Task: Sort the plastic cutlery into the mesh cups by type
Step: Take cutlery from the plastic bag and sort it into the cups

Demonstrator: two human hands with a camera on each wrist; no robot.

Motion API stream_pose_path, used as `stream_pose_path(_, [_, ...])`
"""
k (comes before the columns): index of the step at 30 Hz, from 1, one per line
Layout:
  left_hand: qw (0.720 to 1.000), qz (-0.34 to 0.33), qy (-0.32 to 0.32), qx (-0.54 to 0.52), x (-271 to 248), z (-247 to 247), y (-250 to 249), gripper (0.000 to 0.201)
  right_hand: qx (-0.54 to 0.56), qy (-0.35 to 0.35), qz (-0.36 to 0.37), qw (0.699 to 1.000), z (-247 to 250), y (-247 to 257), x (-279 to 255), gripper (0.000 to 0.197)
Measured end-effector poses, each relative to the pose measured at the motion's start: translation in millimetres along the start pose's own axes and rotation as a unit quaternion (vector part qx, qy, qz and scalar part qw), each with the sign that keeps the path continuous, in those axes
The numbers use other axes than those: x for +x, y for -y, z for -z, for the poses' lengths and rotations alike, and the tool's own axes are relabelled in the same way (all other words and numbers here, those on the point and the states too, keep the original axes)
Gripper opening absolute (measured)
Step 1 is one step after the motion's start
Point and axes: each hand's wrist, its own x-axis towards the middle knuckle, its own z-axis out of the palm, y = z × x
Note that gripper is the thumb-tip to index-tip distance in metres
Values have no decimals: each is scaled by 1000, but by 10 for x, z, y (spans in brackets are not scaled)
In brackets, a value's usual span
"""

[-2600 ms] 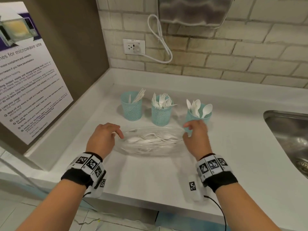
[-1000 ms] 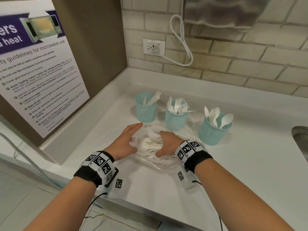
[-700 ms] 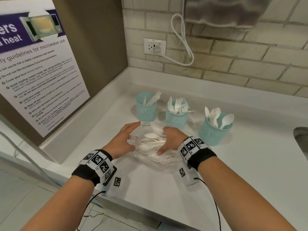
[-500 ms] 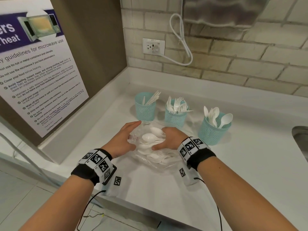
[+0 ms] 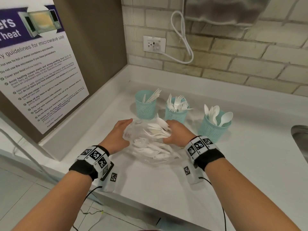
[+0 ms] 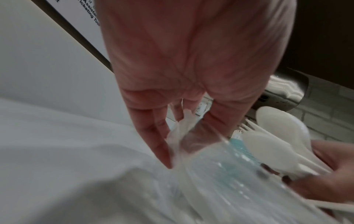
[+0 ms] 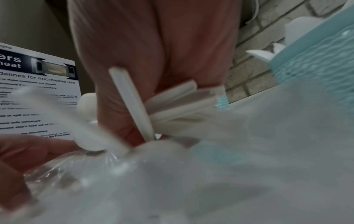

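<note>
Now the right hand (image 5: 176,132), which lay flat inside the crinkly clear plastic bag (image 5: 150,147) a moment ago, lifts a clutched bundle of white plastic spoons (image 5: 158,129) out while the left hand (image 5: 118,135) pinches the bag's edge, so a drop into the rightmost teal mesh cup (image 5: 214,129) looks next.

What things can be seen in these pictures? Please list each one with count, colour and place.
mesh cups: three, teal, in a row at the back of the counter, holding knives, forks, spoons
plastic bag: one, clear, on the counter, cutlery inside
spoons: a bunch, white, at the bag's mouth
counter: one, white
poster: one, left wall
socket: one, white, brick wall
sink: one, metal, right edge
left hand: holds the bag
right hand: grips the spoons
</note>
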Motion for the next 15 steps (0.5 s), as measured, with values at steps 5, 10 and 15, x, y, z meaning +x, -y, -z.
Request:
stream_pose_path(5, [1000,6,-2,15,12,7,44,86,1,26,-10,1000,92,-107,-123,60])
stream_pose_path(10, [1000,6,-8,25,43,-14,3,83,14,27,-21,999,151,-91,-100,53])
stream_pose_path(15, [983,-17,-104,153,-30,-40,-275,64,175,-38,10,984,352,36,-125,62])
